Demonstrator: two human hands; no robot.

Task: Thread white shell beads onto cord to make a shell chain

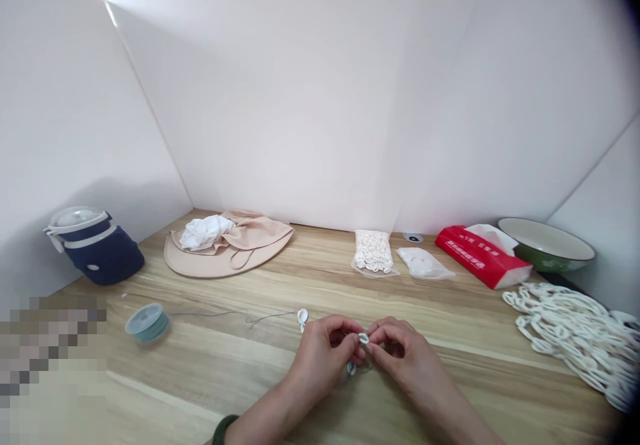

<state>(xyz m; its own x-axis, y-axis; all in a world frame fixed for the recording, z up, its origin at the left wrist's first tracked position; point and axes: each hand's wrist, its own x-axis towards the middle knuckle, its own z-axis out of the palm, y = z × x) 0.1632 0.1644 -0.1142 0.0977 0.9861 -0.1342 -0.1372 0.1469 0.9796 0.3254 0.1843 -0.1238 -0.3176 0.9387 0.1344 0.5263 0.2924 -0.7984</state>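
Between the fingertips of both hands, above the front of the table, is a small white cowrie-like shell (364,338). My left hand (325,351) pinches it from the left, thumb and fingers closed. From the right, the closed fingers of my right hand (407,351) meet its other end; any cord there is too fine to make out. Another white shell piece (303,316) lies just left of my left hand, by a thin grey cord (273,315). Below the fingers hangs a further small shell (351,369). The cord runs left toward a blue-green spool (149,323).
A heap of strung white shells (575,338) covers the right side. Toward the back are a bag of shells (373,253), a clear plastic bag (424,263), a red tissue pack (480,255), a green bowl (547,245), a beige hat (240,245) and a navy container (100,248).
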